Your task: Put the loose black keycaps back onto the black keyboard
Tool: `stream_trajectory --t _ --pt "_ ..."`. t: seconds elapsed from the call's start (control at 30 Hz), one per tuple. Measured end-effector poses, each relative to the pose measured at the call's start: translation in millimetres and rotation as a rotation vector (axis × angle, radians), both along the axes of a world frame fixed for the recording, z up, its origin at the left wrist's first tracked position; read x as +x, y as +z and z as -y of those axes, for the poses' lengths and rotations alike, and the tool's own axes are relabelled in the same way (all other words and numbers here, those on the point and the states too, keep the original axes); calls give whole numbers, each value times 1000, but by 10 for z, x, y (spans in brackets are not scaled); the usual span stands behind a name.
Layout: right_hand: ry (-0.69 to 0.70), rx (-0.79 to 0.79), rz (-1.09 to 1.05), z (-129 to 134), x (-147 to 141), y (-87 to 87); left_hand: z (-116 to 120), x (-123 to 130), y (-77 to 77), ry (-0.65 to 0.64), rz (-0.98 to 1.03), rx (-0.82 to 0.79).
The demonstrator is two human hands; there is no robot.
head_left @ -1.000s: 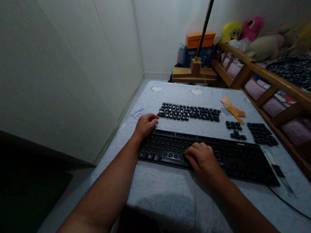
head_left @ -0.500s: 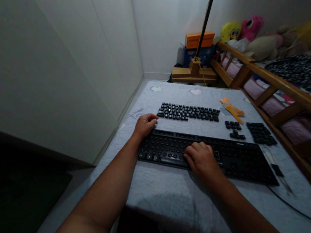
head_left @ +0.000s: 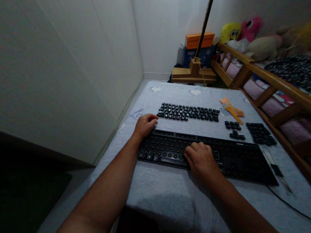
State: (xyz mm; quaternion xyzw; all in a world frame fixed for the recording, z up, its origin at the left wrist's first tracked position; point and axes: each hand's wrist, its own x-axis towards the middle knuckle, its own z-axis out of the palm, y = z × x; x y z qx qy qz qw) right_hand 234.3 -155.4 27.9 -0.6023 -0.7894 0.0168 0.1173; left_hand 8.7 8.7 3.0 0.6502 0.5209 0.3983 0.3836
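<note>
A black keyboard (head_left: 172, 148) lies across the cloth in front of me, most of its keycaps off and rows of round key posts showing. A few keys, including the long space bar, sit along its near edge. My left hand (head_left: 146, 125) rests at the keyboard's far left corner, fingers curled together beside the left end of the loose keycaps (head_left: 188, 111). My right hand (head_left: 202, 159) is over the keyboard's near rows, right of the space bar. Its fingers are bent down and closed; anything under or between the fingertips of either hand is hidden.
Smaller keycap groups (head_left: 232, 125) and a larger block (head_left: 261, 133) lie to the right. Beyond them are a yellow-handled brush (head_left: 233, 114) on an orange cloth (head_left: 237, 110) and a thin tool (head_left: 276, 170). A wooden bed rail (head_left: 276, 83) borders the right side.
My right hand's fingers have shifted very slightly on the keyboard. My left hand, the keyboard and the loose keycaps look unmoved.
</note>
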Motion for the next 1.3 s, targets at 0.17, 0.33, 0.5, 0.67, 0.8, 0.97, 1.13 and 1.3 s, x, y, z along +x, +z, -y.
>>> stream_trajectory --t 0.17,0.33,0.5,0.67,0.8,0.97,1.13,1.3 --pt "-12 -2 30 -1 -17 -17 3 0 4 -1 -7 3" --pt "-5 -1 36 -3 -33 -21 8 -3 15 1 -3 3" --pt "-10 0 21 3 -42 -21 -3 -9 -3 3 -9 10" --pt "-6 3 25 10 -38 -12 -9 -12 -15 -5 -2 7" --pt "-8 -2 20 9 -39 -1 -3 -9 0 2 -5 6" --pt "-8 -13 23 6 -53 24 10 2 21 8 -3 -3" --pt "4 -15 23 1 -55 41 6 1 9 10 3 -8" --pt "10 -20 18 -13 -44 38 -6 -8 -22 3 13 -2"
